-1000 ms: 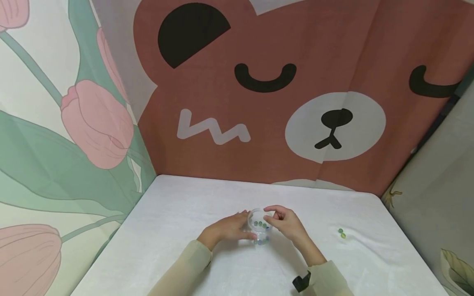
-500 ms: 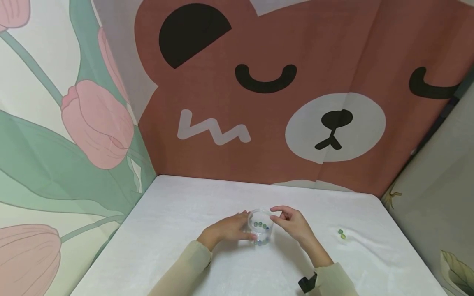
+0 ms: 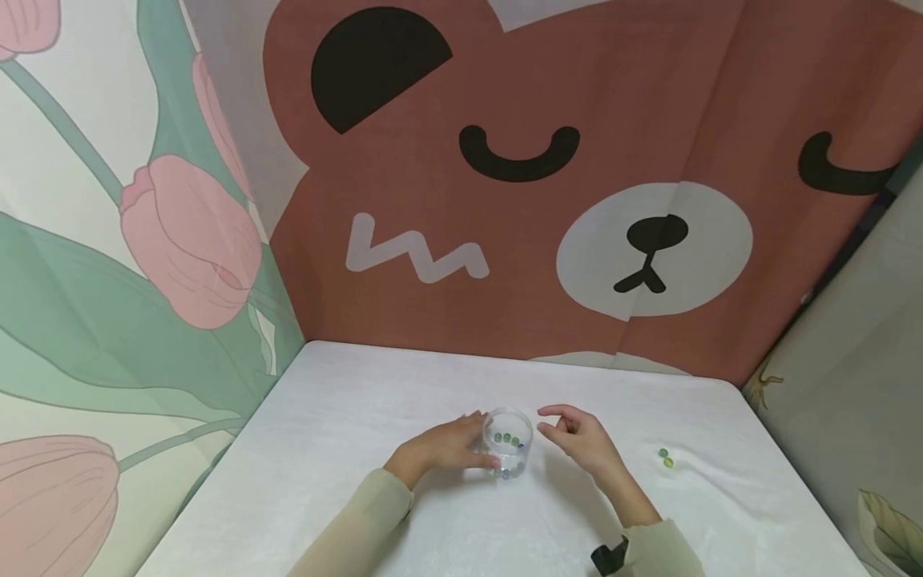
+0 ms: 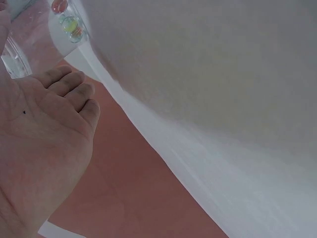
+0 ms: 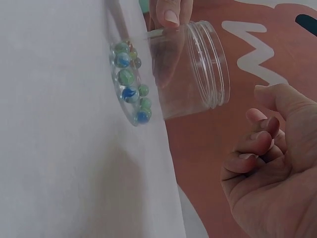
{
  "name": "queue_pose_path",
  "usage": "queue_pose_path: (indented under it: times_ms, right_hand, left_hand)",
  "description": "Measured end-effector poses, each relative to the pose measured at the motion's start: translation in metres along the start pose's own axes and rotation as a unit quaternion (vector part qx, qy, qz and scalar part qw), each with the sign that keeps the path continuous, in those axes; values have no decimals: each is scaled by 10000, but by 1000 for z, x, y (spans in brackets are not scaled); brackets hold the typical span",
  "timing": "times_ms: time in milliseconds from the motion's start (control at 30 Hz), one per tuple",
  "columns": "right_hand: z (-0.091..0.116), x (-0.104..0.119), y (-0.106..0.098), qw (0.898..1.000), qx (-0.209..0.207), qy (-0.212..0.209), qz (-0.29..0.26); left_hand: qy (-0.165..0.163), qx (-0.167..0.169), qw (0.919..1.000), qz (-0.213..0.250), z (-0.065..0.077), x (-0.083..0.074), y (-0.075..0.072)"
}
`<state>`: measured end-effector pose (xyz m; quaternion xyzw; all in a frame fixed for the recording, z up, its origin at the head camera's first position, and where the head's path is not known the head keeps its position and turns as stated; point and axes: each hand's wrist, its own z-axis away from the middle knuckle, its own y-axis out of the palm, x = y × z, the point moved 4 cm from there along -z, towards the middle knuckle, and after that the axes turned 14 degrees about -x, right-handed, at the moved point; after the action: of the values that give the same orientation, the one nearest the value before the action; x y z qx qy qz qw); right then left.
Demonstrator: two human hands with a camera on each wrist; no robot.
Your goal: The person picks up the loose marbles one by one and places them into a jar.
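Note:
A clear plastic jar (image 3: 525, 449) with a threaded, lidless mouth stands upright on the white cloth. Several glass marbles (image 5: 126, 77), green, blue and reddish, lie on its bottom. My left hand (image 3: 450, 445) holds the jar from the left side, thumb in front and fingers behind. In the left wrist view the palm faces the camera, and part of the jar with a few marbles (image 4: 70, 23) shows at the top left. Just right of the jar's mouth, my right hand (image 3: 584, 441) hovers with nothing in it, thumb and index apart and the other fingers curled loosely.
Two loose marbles, one green (image 3: 663, 453) and one yellow-green (image 3: 668, 462), lie on the cloth-covered table (image 3: 360, 385) to the right. A brown bear-print curtain (image 3: 404, 312) hangs behind the table, and a tulip-print one (image 3: 187, 240) at the left.
My right hand has moved away from over the jar's mouth to the right, its thumb and index parting from the rim. The left hand and jar have stayed in place.

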<state>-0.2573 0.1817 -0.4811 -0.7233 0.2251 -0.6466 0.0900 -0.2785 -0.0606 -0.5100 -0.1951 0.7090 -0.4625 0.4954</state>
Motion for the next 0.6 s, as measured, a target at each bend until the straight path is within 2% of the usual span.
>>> queue_pose_path:
  times_ms: [367, 600]
  right_hand:
    - [1, -8, -13, 9994, -84, 271, 201]
    - [1, -13, -20, 9993, -96, 252, 243]
  left_hand:
    - [131, 12, 9999, -24, 1, -2, -1]
    - [67, 46, 10000, -17, 1, -2, -1]
